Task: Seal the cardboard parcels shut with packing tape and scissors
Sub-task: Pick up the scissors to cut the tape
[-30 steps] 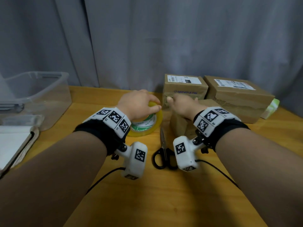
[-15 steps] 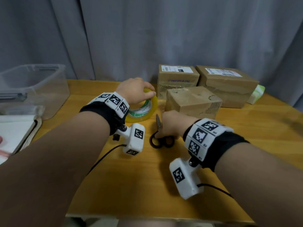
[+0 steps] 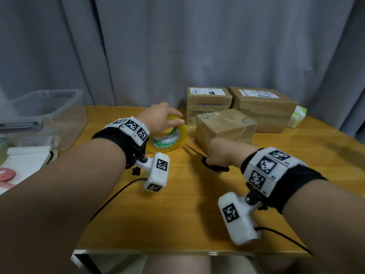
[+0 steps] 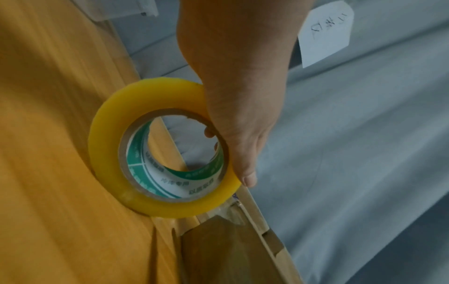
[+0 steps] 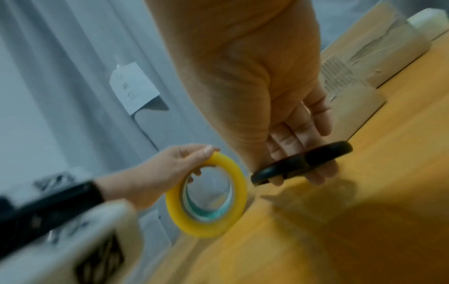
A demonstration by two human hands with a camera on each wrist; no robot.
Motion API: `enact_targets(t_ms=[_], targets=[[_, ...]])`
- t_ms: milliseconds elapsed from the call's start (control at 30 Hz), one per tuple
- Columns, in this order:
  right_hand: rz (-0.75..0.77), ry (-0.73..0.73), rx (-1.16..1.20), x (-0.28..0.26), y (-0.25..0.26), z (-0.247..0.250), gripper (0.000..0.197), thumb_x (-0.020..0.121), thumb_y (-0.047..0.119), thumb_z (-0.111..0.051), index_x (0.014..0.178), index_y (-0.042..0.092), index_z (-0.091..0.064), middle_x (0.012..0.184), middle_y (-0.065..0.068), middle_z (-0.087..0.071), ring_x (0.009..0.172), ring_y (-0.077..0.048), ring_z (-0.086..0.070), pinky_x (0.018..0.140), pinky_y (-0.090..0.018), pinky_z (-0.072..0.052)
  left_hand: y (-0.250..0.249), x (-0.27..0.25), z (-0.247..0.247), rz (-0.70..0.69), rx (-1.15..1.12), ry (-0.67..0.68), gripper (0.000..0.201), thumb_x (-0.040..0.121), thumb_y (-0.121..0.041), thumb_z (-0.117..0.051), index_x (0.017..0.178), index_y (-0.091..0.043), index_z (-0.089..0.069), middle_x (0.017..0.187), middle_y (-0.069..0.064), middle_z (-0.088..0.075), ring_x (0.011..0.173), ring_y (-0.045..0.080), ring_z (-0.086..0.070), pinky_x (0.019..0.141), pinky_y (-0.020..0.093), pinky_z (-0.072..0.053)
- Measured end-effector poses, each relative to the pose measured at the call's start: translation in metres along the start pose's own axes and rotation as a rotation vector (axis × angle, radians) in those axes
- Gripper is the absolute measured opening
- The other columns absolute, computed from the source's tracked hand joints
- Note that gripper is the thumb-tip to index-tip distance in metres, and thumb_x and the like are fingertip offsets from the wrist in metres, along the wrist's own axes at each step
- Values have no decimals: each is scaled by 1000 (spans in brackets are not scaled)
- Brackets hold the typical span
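My left hand [image 3: 161, 119] grips a yellow roll of packing tape [image 3: 169, 138] by its top edge, tilted up on the wooden table; thumb outside, fingertips inside the core in the left wrist view, where the tape roll [image 4: 160, 148] fills the middle. My right hand [image 3: 225, 151] holds the black-handled scissors [image 3: 205, 160] lifted off the table, blades slightly parted and pointing left toward the tape. In the right wrist view the black scissors handles [image 5: 303, 161] lie across my fingers. A small cardboard parcel [image 3: 225, 127] sits just beyond the right hand, with two bigger labelled parcels [image 3: 209, 103] [image 3: 262, 107] behind it.
A clear plastic bin [image 3: 39, 115] stands at the left edge, with white paper and a pink item [image 3: 19, 165] in front of it. A green-white pack [image 3: 298, 117] lies beside the far right parcel. Grey curtain hangs behind. The table's front edge [image 3: 177, 252] is near my body.
My right hand left the small parcel, came down onto the scissors and has now lifted them off the table. The left hand stays on the tape roll.
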State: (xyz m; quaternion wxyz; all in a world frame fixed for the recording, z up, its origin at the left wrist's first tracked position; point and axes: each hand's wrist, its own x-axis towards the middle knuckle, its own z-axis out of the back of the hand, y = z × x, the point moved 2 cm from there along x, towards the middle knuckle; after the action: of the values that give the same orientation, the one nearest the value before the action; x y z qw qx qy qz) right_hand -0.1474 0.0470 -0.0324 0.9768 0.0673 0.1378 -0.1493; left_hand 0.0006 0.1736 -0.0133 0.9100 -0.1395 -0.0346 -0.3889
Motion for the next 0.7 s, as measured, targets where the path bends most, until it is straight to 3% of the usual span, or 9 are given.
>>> enact_targets(t_ms=[100, 167, 267, 367, 467, 567, 633, 700], targets=[[-7, 68, 118, -13, -20, 13, 16, 87, 12, -59, 80, 4, -72, 74, -7, -65, 65, -19, -54, 61, -28, -44, -5, -9, 2, -1, -6, -10, 44, 91, -49, -52, 127, -24, -60, 122, 9, -56, 115, 28, -53, 96, 34, -41], [8, 102, 276, -22, -29, 18, 16, 89, 16, -61, 91, 5, -71, 75, -6, -62, 64, -17, -48, 54, -26, -36, -8, -15, 4, -7, -20, -8, 44, 92, -48, -53, 125, -20, -62, 128, 4, -59, 119, 23, -53, 98, 32, -41], [-4, 105, 587, -31, -38, 21, 28, 88, 31, -67, 105, 9, -67, 81, -7, -60, 74, -19, -46, 57, -25, -31, -14, -23, 10, 27, -8, 14, 42, 92, -47, -53, 121, -19, -64, 125, 5, -63, 116, 23, -55, 96, 32, -43], [-22, 163, 673, -34, -41, 20, 49, 79, 52, -65, 100, 7, -60, 84, -5, -55, 77, -18, -47, 62, -27, -34, -21, -23, 18, 66, 48, 66, 42, 92, -47, -52, 120, -17, -62, 124, 10, -60, 115, 27, -54, 94, 33, -42], [-44, 262, 694, -32, -37, 19, 54, 68, 64, -61, 89, 15, -51, 78, -2, -50, 69, -14, -43, 61, -25, -32, -27, -15, 21, 109, 40, 113, 48, 95, -48, -44, 121, -11, -60, 125, 12, -59, 116, 28, -53, 96, 35, -41], [-100, 255, 779, -21, -31, 16, 50, 79, 63, -59, 81, 14, -50, 74, -3, -52, 66, -14, -46, 59, -23, -35, -34, 1, 23, 126, 70, 143, 44, 98, -42, -42, 107, -4, -64, 109, 13, -63, 103, 28, -56, 87, 32, -42], [-111, 242, 825, -10, -26, 16, 49, 81, 63, -57, 81, 15, -49, 76, -3, -53, 66, -13, -48, 58, -23, -34, -38, 10, 22, 154, 104, 177, 38, 95, -35, -52, 100, 0, -66, 86, 9, -59, 86, 25, -54, 74, 31, -40], [-111, 227, 847, -1, -22, 16, 49, 81, 63, -58, 83, 15, -51, 81, -4, -57, 67, -12, -51, 60, -23, -34, -38, 19, 19, 184, 115, 208, 36, 90, -30, -61, 99, 5, -65, 79, 13, -59, 83, 29, -56, 69, 32, -39]])
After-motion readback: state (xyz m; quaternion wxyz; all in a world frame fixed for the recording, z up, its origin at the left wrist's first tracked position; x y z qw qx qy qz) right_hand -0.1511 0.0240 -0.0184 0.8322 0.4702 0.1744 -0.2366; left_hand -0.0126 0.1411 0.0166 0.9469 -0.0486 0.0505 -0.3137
